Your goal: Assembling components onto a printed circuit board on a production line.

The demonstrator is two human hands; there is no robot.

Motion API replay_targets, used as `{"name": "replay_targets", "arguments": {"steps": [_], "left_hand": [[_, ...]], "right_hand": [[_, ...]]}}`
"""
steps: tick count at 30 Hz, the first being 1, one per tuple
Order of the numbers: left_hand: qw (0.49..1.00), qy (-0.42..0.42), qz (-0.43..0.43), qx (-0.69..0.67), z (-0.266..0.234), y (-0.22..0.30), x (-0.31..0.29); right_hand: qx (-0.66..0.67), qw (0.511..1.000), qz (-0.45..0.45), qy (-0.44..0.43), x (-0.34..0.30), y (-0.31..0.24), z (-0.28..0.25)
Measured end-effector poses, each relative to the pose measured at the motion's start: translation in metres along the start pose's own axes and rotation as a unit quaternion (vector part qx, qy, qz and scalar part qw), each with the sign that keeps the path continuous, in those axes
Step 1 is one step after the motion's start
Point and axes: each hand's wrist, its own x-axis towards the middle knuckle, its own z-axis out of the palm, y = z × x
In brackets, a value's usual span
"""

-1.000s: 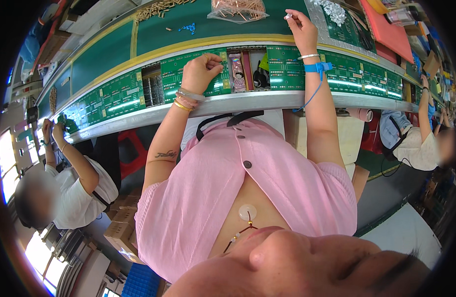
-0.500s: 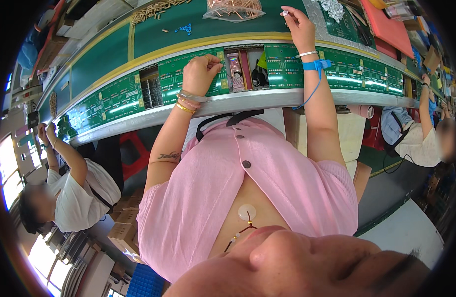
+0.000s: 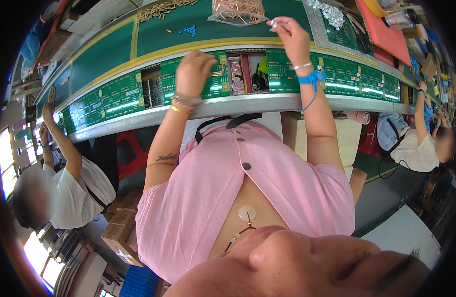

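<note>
My left hand point(image 3: 192, 75) hovers over a green circuit board point(image 3: 169, 81), slightly smeared by motion. Its fingers are curled, thumb close to forefinger; whatever may be between them is too small to make out. Further right, my right hand point(image 3: 293, 40) is raised above the bench's far strip, fingertips pinching a small white part point(image 3: 273, 24). A blue wrist strap point(image 3: 311, 78) with a cord circles that wrist. Another populated circuit board point(image 3: 282, 74) lies below my right hand. Between the two boards is a gap showing a pink packet point(image 3: 236, 74) and dark items.
A clear bag of copper-coloured pins point(image 3: 237, 11) lies beyond my hands. Left of it are small blue parts point(image 3: 189, 30) and a heap of brass-coloured pieces point(image 3: 163, 10). White parts point(image 3: 333, 16) are piled at right. Co-workers sit left point(image 3: 79, 188) and right point(image 3: 416, 148) along the metal rail point(image 3: 223, 105).
My left hand has lifted off the circuit board's right part and shifted slightly left. My right hand has moved left and a little nearer, still pinching the white part.
</note>
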Motion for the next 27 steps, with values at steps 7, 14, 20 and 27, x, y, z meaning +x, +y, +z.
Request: {"name": "replay_targets", "arguments": {"steps": [7,14,20,27], "left_hand": [[0.961,0.026,-0.141,0.235,-0.075,-0.046,-0.018],[0.965,0.005,-0.188,0.184,-0.080,-0.054,-0.038],[0.961,0.004,-0.192,0.199,-0.079,-0.057,-0.039],[0.961,-0.001,-0.189,0.203,-0.077,-0.057,-0.037]], "right_hand": [[-0.084,0.975,-0.109,-0.173,-0.047,-0.059,0.051],[-0.130,0.960,-0.117,-0.217,-0.049,-0.054,0.075],[-0.156,0.955,-0.127,-0.218,-0.051,-0.054,0.081],[-0.199,0.943,-0.153,-0.218,-0.050,-0.058,0.080]]}}
